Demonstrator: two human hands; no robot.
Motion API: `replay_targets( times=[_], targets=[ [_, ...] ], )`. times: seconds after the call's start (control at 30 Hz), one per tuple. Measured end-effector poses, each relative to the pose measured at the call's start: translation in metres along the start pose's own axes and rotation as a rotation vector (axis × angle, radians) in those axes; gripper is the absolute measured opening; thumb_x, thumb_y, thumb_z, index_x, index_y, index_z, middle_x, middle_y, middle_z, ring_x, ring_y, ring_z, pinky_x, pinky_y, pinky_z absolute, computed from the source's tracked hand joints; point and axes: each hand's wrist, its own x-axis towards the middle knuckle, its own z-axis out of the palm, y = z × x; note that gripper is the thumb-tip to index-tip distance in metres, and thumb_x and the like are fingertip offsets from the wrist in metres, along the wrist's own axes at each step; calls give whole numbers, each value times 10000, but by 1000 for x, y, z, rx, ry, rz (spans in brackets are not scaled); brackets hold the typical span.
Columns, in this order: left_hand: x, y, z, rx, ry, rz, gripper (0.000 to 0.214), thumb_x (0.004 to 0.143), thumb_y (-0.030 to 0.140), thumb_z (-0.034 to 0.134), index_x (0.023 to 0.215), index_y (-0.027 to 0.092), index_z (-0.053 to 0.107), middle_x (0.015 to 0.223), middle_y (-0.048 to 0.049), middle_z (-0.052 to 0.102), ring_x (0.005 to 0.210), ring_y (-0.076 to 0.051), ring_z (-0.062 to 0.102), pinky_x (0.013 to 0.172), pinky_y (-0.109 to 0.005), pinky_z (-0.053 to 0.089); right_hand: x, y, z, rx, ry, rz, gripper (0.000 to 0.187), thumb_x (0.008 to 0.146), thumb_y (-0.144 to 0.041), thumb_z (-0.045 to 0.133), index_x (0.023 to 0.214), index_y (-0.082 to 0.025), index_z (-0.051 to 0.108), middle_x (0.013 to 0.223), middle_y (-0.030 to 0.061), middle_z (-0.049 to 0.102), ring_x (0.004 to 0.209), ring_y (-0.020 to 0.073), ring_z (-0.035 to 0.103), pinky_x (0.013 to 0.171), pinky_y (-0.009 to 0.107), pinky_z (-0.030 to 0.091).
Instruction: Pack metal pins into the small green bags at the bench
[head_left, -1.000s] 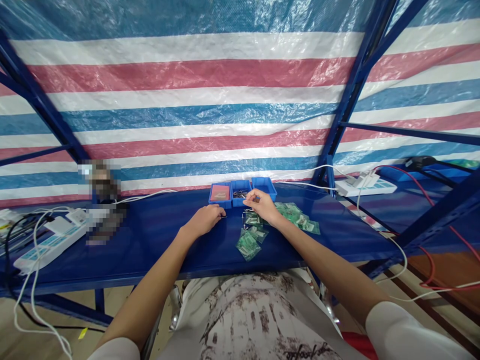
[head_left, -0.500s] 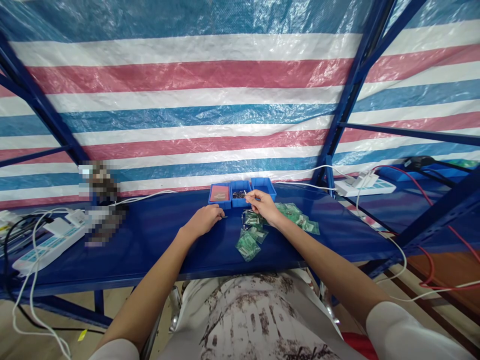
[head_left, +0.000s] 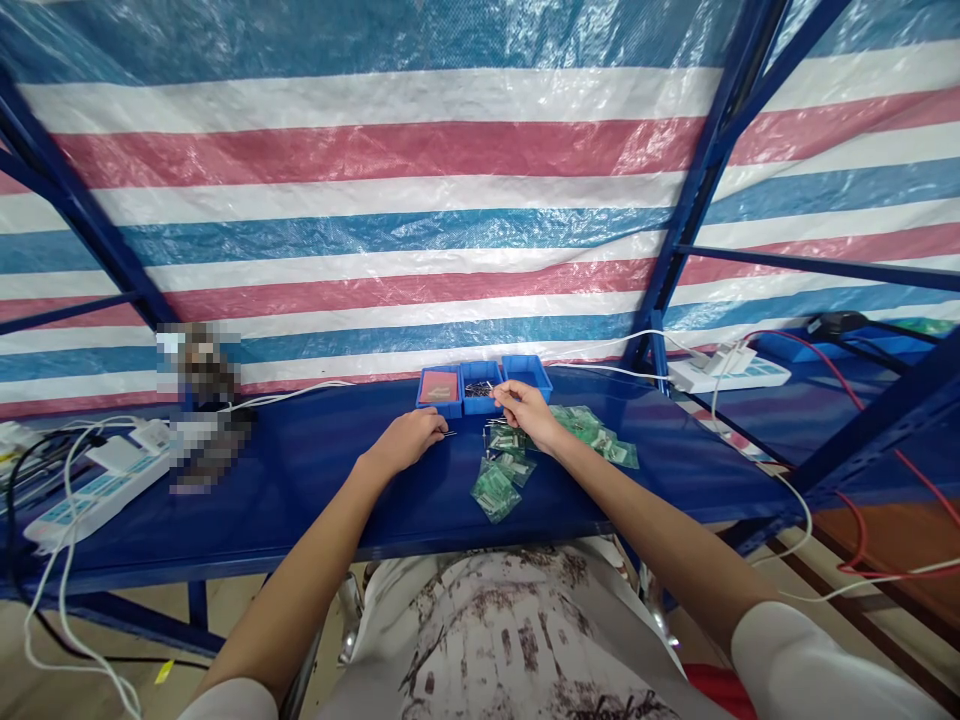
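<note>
My left hand (head_left: 409, 440) rests low over the table with its fingers closed. A thin metal piece (head_left: 450, 433) sticks out at its fingertips. My right hand (head_left: 525, 412) is closed in a pinch at the front edge of the middle blue bin (head_left: 481, 405), on a small thin metal piece too small to name exactly. Dark, slender metal parts (head_left: 477, 388) lie in that bin. Below the right hand are green-tinted clear bags (head_left: 495, 490) with small parts inside, and several loose thin metal pieces by them.
A left blue bin (head_left: 439, 410) holds a reddish piece, with a right blue bin (head_left: 527, 370) beyond. More green bags (head_left: 592, 430) lie beside my right wrist. White power strips (head_left: 97, 495) with cables stand at both sides. Blue frame posts (head_left: 690, 190) flank the striped sheet.
Both hands stay nearly in place. My right hand has shifted very slightly to the right, and the metal piece at my left fingertips shows a little more.
</note>
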Motion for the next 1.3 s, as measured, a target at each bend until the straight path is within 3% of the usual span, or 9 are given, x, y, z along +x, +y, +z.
replay_targets(
  times=[0.83, 1.3],
  targets=[
    [1, 2, 3, 38, -23, -87, 199, 1072, 327, 573, 1053, 185, 711, 1129, -101, 715, 966, -244, 696, 811, -303, 517, -2, -2, 0, 69, -51, 7, 518, 820, -703, 785, 916, -196, 748, 791, 11, 626, 518, 90, 457, 434, 238, 347],
    [0, 3, 5, 70, -4, -130, 151, 1055, 317, 618, 1024, 186, 688, 1104, -98, 717, 953, -259, 702, 774, -314, 489, 1, 1, 3, 0, 0, -49, 526, 837, -728, 735, 881, -205, 692, 761, 2, 609, 458, 90, 443, 411, 252, 324]
  ],
)
